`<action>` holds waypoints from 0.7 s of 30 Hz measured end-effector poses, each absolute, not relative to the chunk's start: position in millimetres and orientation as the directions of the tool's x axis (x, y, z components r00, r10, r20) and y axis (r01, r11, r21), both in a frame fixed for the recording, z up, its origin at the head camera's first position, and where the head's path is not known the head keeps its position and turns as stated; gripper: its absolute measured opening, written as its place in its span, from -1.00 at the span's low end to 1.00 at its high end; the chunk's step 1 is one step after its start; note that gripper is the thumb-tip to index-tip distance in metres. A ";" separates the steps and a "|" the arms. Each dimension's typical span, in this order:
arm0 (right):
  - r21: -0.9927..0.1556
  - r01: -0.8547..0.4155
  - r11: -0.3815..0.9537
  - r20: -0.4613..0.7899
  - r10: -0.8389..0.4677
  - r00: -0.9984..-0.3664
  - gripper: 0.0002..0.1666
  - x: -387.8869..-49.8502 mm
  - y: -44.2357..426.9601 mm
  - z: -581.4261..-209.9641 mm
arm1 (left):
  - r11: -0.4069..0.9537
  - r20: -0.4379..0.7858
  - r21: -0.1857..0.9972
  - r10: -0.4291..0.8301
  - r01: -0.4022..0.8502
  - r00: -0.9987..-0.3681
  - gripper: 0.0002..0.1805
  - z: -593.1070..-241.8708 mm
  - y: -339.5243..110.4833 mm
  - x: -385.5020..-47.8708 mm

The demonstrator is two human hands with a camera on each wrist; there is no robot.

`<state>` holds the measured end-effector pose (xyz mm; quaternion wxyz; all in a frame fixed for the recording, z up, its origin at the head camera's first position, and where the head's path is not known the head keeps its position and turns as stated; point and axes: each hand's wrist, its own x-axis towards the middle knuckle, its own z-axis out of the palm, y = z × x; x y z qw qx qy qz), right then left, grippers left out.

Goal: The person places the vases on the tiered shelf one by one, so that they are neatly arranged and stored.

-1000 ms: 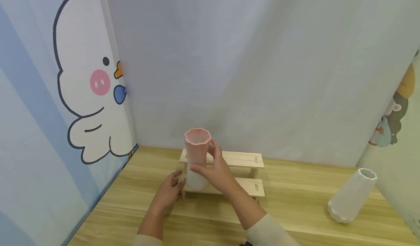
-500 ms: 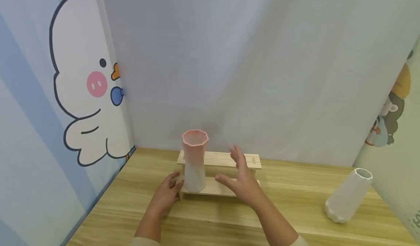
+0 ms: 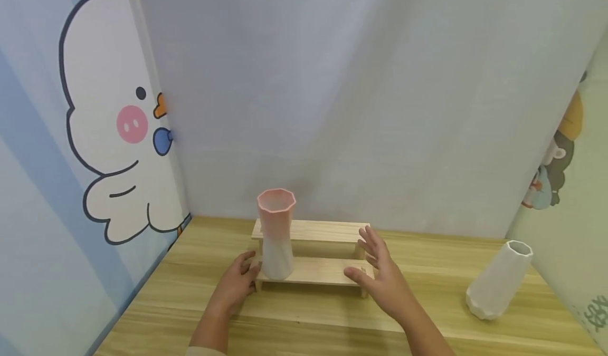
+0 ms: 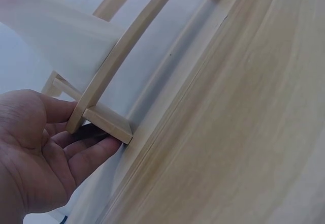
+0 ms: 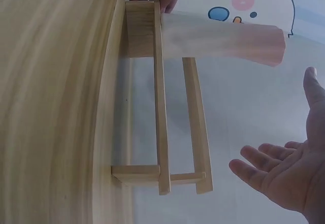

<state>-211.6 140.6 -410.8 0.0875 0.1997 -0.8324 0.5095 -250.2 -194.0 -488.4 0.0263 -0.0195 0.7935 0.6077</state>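
A pink-to-white vase [image 3: 277,240] stands upright at the left end of the lower step of a two-step wooden stand [image 3: 320,271]. My left hand [image 3: 231,287] grips that step's left end; in the left wrist view the thumb of the hand [image 4: 35,153] lies against the board's end [image 4: 84,109] and fingers reach the leg below. Beside the stand's right end is my right hand [image 3: 388,282], fingers spread and holding nothing. The right wrist view shows the same hand [image 5: 289,176] apart from the stand [image 5: 161,107] and the vase [image 5: 223,37].
On the wooden table [image 3: 418,261], a white faceted vase [image 3: 499,281] leans at the far right. A grey curtain [image 3: 332,97] hangs behind the stand. Cartoon-printed cloth [image 3: 95,134] borders the left side, and another printed panel [image 3: 546,229] the right.
My right hand has let go of the pink-and-white vase and moved right to the stand's right end. The vase remains on the lower step, and my left hand stays at the left end.
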 end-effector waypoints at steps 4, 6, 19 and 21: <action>-0.818 -0.412 0.402 0.336 -0.247 -0.909 -0.06 -214.4 152.2 -407.5 | 0.256 -0.069 0.964 0.004 -0.065 -0.998 -0.41 -486.3 -195.1 -251.3; -0.826 -0.399 0.398 0.317 -0.258 -0.913 -0.12 -215.9 157.3 -404.9 | 0.254 -0.065 0.965 0.007 -0.061 -0.998 -0.41 -485.8 -195.2 -252.0; -0.837 -0.317 0.446 0.171 -0.337 -0.926 -0.32 -213.0 192.8 -394.3 | 0.266 -0.083 0.960 -0.025 -0.087 -0.996 -0.38 -488.2 -194.6 -252.5; -0.834 -0.327 0.445 0.179 -0.342 -0.923 -0.37 -210.9 198.0 -391.1 | 0.268 -0.088 0.959 -0.026 -0.091 -0.996 -0.38 -488.1 -194.2 -252.6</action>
